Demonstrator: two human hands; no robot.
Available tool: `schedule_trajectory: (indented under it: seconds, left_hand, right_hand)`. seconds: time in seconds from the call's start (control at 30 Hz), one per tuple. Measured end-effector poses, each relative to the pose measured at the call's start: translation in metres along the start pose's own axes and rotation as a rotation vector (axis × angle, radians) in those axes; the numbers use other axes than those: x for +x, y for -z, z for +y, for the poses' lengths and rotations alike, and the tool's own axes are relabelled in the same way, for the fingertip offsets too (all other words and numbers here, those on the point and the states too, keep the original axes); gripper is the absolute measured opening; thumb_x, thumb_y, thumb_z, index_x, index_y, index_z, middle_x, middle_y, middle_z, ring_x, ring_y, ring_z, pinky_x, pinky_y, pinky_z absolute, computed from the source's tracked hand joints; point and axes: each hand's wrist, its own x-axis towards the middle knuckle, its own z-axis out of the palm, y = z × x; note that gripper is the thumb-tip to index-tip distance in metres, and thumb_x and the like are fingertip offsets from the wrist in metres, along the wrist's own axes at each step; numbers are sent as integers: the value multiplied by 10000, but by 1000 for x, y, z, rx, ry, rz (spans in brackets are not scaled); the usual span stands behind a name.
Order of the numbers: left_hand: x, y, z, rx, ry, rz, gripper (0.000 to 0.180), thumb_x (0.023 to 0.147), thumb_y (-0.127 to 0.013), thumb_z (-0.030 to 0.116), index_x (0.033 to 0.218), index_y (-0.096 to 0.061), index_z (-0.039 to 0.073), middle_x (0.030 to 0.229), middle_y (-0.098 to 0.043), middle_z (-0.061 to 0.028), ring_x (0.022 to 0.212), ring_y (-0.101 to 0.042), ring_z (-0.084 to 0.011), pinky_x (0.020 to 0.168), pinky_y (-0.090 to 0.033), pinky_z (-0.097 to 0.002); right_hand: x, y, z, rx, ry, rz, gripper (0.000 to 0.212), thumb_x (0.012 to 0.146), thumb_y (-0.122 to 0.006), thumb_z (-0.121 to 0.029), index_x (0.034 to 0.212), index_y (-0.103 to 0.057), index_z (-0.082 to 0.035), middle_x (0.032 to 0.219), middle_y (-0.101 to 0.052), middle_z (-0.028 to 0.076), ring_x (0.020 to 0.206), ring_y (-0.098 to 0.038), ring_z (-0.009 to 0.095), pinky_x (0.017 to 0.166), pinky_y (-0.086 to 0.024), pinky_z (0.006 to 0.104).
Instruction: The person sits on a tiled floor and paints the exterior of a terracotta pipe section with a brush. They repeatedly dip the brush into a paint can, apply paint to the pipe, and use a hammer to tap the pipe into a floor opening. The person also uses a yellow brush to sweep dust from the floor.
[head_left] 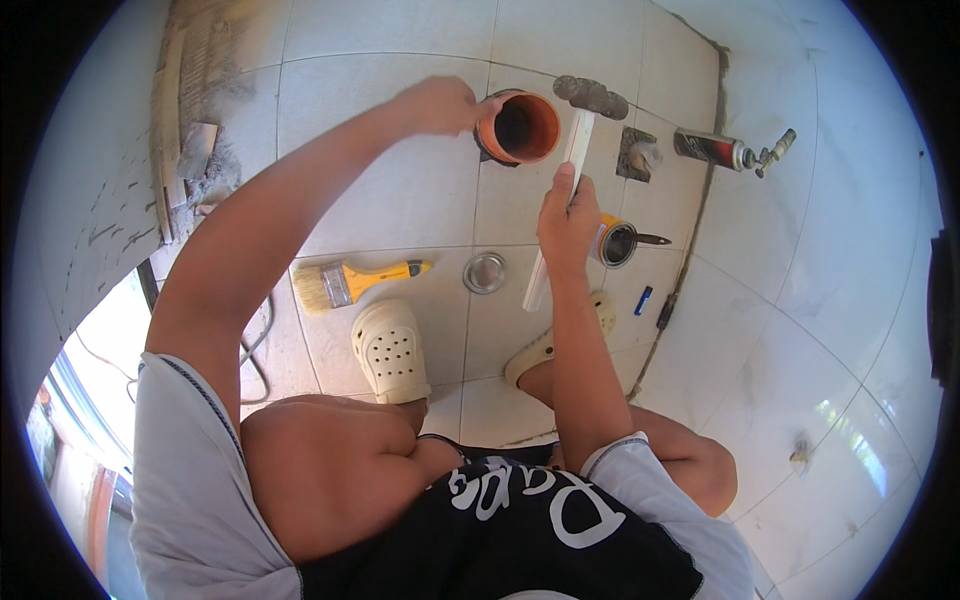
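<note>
Pipe (542, 118), bright orange with a dark interior. Hammer (579, 140), dark grey head, whitish handle. Brush (345, 285), yellow handle tipped black, cream bristles. Tin (602, 237), yellow-orange. Lid (485, 272), silver-grey. Canister (708, 148), black and red. Clogs (390, 350), cream, dotted with round holes. Floor (400, 200), off-white, gridded by darker joints. Shirt (440, 540), black, white lettering, pale grey sleeves.

Shadow hides the bottom of the orange pipe (544, 128).
</note>
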Motion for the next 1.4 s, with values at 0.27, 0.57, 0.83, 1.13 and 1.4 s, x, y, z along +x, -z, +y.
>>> schedule_trajectory:
  seconds: [0.27,0.57,0.83,1.13,1.4]
  left_hand:
    - [-5,-52,-4,-151,-48,24,539,1101,-440,453,878,-683,26,701,-660,-111,676,-649,-253,716,-519,-425]
    - [-14,-52,2,-59,-51,46,460,1105,-420,398,1019,-681,28,1036,-727,-182,1015,-674,-397,892,-518,-523]
    - [-10,-53,0,-99,-97,127,508,1090,-450,456,896,-676,45,706,-655,-100,698,-660,-255,719,-510,-421]
    - [-11,-51,2,-118,-165,67,516,1090,-449,450,906,-688,31,768,-674,-122,730,-662,-241,708,-505,-410]
    - [-14,-54,4,-90,-92,115,504,1086,-473,447,940,-706,25,838,-711,-104,763,-676,-236,740,-527,-409]
  right_hand:
    - [-6,-19,26,-240,71,-47,487,1115,-442,-423,935,-543,17,706,-624,244,644,-614,467,626,-483,504]
    - [-4,-14,29,-177,79,-86,478,1113,-436,-433,983,-548,14,763,-655,313,716,-648,533,650,-495,586]
    - [0,-19,34,-275,110,-134,465,1119,-428,-401,976,-550,24,771,-649,314,744,-642,533,653,-477,584]
    - [5,-10,45,-253,88,-103,499,1118,-432,-418,974,-561,42,793,-646,326,773,-632,553,692,-479,573]
    - [5,-5,20,-134,107,-73,531,1112,-429,-456,955,-573,31,789,-659,317,782,-655,534,687,-493,577]
